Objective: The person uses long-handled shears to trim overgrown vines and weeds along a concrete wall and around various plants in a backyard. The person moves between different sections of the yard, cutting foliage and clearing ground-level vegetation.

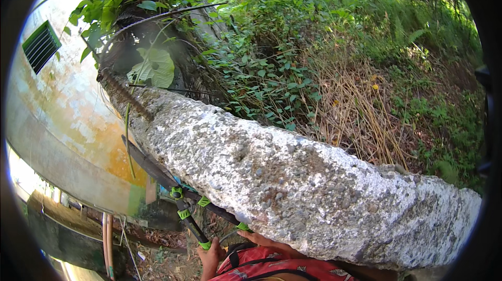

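Black-and-green hedge shears (pixel 191 225) point up and to the left, beside the lower edge of a rough concrete wall top (pixel 282 179). Around the end of the left handle, my left hand (pixel 211 256) is closed. My right hand (pixel 261 238) is at the end of the other handle, partly hidden by the concrete. The dark blades (pixel 151 167) lie along the wall's side, close to a thin green vine stem (pixel 127 143) that hangs down over the wall end.
Rusty rebar (pixel 127 94) juts from the wall's far end, beneath a large leaf (pixel 155 67). A stained building wall (pixel 78 124) with a barred vent (pixel 41 47) stands at left. Pipes (pixel 107 241) rise lower left. Dense shrubs (pixel 270 57) and dry stalks (pixel 361 116) grow beyond the concrete.
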The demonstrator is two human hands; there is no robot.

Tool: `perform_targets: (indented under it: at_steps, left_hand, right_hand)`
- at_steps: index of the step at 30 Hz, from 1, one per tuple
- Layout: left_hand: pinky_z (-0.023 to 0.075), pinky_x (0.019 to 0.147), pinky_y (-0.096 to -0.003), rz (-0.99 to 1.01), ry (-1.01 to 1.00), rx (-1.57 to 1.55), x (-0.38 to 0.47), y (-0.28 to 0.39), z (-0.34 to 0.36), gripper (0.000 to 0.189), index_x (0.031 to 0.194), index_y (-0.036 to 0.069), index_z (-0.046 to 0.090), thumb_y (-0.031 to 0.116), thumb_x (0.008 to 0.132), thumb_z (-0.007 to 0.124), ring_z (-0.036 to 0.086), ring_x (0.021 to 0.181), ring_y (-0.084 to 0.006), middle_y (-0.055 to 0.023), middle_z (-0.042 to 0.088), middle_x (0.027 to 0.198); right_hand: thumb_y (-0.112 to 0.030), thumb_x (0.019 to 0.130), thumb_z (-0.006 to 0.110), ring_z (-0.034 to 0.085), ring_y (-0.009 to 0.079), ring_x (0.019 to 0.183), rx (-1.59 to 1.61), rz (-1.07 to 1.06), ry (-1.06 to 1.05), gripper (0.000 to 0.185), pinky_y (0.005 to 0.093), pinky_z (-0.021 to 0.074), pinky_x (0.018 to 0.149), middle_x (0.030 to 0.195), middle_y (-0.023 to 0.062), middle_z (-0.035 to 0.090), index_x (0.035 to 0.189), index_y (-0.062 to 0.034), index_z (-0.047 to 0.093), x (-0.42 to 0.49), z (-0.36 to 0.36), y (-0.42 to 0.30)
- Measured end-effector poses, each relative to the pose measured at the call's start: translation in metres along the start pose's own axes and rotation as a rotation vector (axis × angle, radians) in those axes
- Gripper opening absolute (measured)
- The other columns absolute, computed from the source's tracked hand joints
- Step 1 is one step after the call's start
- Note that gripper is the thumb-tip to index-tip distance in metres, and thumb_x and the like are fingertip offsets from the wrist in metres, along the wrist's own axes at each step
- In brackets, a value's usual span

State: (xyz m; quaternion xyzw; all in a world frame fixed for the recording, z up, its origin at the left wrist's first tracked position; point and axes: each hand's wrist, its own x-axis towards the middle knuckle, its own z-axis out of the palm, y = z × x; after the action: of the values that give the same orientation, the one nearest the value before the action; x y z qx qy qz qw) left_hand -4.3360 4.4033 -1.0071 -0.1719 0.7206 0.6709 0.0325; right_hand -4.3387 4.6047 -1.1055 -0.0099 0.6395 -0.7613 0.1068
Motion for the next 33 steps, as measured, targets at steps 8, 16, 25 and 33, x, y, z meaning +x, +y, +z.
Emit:
perform_targets:
  at_steps: [8, 16, 25, 33]
  left_hand:
    - [0.0379, 0.038, -0.0297, -0.065, -0.06, -0.046, -0.003, 0.005, -0.001, 0.035, 0.068, 0.009, 0.054, 0.015, 0.097, 0.071, 0.049, 0.038, -0.0122, -0.0008, 0.05, 0.05]
    - [0.041, 0.037, -0.0302, -0.008, -0.035, 0.07, 0.003, -0.002, -0.012, 0.037, 0.066, 0.007, 0.054, 0.016, 0.098, 0.069, 0.053, 0.037, -0.0145, -0.0038, 0.054, 0.049]
    - [0.0306, 0.038, -0.0292, -0.039, -0.101, 0.076, 0.001, -0.005, -0.042, 0.042, 0.064, 0.011, 0.051, 0.023, 0.098, 0.073, 0.044, 0.039, -0.0111, 0.0003, 0.047, 0.05]
    - [0.0381, 0.038, -0.0328, -0.17, -0.014, -0.034, 0.005, -0.047, -0.074, 0.044, 0.065, 0.009, 0.053, 0.03, 0.098, 0.073, 0.049, 0.042, -0.0169, -0.0046, 0.053, 0.053]
  right_hand:
    - [-0.043, 0.094, 0.074, 0.065, 0.0209, 0.091, -0.059, -0.026, 0.064, 0.053, 0.0359, 0.0525, 0.082, 0.102, 0.0132, 0.069, 0.126, -0.0024, 0.061, -0.001, 0.001, -0.004]
    - [-0.046, 0.095, 0.072, 0.064, 0.0264, 0.07, -0.402, -0.131, 0.091, 0.045, 0.0419, 0.0504, 0.067, 0.081, 0.0187, 0.065, 0.107, -0.0039, 0.064, -0.009, -0.004, -0.066]
    - [-0.045, 0.095, 0.071, 0.067, 0.0284, 0.067, -0.382, -0.144, 0.127, 0.042, 0.0424, 0.0527, 0.066, 0.077, 0.0152, 0.067, 0.114, -0.0069, 0.069, -0.007, 0.014, -0.054]
    - [-0.041, 0.095, 0.071, 0.068, 0.0271, 0.071, -0.434, -0.054, -0.004, 0.04, 0.0424, 0.052, 0.068, 0.079, 0.0178, 0.068, 0.107, -0.0026, 0.068, -0.006, 0.03, -0.081]
